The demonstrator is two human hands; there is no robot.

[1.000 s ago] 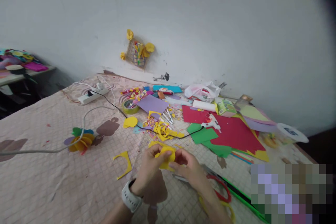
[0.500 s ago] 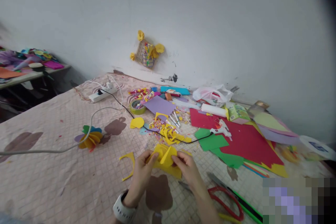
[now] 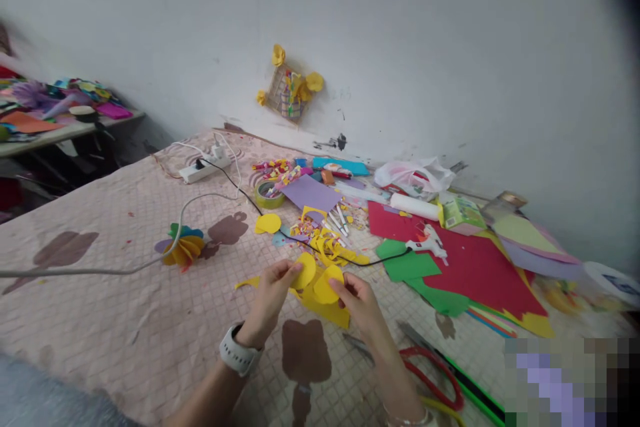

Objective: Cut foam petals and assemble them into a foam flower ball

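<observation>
Two yellow discs [image 3: 329,285] are up over the near middle of the bench [image 3: 175,320], one in each hand. The left hand [image 3: 274,290] has its disc pinched at the edge between thumb and fingers, the right hand [image 3: 359,300] likewise, and the hands stand a little apart. Yellow scraps [image 3: 327,247] lie just beyond. Farther right, a glue gun [image 3: 429,244] rests on red sheet [image 3: 480,270], with scissors [image 3: 410,351] at near right and a colourful flower [image 3: 184,248] at left
</observation>
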